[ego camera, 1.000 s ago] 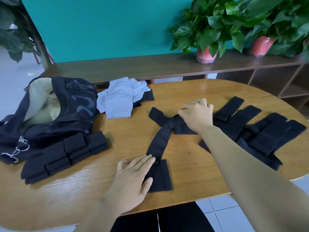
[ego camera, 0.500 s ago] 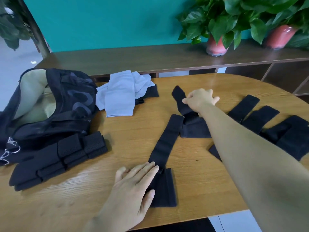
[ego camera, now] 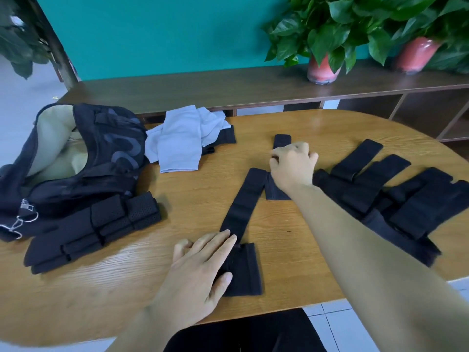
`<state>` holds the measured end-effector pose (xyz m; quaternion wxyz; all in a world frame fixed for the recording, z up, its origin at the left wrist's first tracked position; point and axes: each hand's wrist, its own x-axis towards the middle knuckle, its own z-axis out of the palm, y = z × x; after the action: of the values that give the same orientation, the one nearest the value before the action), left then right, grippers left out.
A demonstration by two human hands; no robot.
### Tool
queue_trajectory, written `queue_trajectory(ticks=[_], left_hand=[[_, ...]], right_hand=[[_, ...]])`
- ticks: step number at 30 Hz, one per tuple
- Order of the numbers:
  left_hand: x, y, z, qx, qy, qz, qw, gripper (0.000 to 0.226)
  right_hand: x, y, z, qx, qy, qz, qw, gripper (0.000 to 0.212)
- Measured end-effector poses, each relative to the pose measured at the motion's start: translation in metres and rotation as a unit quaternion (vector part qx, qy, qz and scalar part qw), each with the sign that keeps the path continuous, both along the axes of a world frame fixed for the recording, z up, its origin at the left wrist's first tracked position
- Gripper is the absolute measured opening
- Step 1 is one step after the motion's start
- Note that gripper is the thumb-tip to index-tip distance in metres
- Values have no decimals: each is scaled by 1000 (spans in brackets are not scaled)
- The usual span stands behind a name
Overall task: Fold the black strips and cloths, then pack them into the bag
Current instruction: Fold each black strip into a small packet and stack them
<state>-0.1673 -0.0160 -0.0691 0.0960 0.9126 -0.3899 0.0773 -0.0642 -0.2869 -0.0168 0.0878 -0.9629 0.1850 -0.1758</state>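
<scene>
A long black strip (ego camera: 245,199) lies stretched across the middle of the wooden table (ego camera: 193,204). My left hand (ego camera: 200,270) lies flat with straight fingers on its wide near end. My right hand (ego camera: 291,165) holds the strip's far part with curled fingers; the tip pokes out beyond the knuckles. Several more black strips (ego camera: 385,191) lie piled at the right. Folded black strips (ego camera: 96,227) sit at the left beside the open black bag (ego camera: 76,158). Light grey cloths (ego camera: 182,141) lie behind, over a black piece.
A dark wooden shelf (ego camera: 228,90) runs behind the table, with two potted plants (ego camera: 322,44) in pink pots at the right. The table's rounded near edge is just in front of my body. A teal wall stands behind.
My right hand has drawn the strip's far end away from me, pulling the strip out straighter. My left hand has kept pressing the near end down.
</scene>
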Motion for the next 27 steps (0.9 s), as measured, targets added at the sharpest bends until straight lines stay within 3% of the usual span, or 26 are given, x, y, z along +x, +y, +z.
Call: queue_trajectory(ticks=[7,10,13,16,27], left_hand=[[-9,6,-1,-51,-4,-8,999,39],[-10,13,-2,-68,-12,-1,998,35],[-11,15,-8,-60,-2,-2,998,34],[-11,13,-11,-54,18,-3,998,33],[0,2,-2,-39,25,-24,999,33]], right_hand=[[-50,46,-14,-50,7,162,985,29],[-74,66,-11,-32,35,204,978,47],[-90,82,-12,-85,150,193,966,68],[-83,90,-15,-99,228,181,952,62],[-21,84,-6,-130,296,205,924,60]])
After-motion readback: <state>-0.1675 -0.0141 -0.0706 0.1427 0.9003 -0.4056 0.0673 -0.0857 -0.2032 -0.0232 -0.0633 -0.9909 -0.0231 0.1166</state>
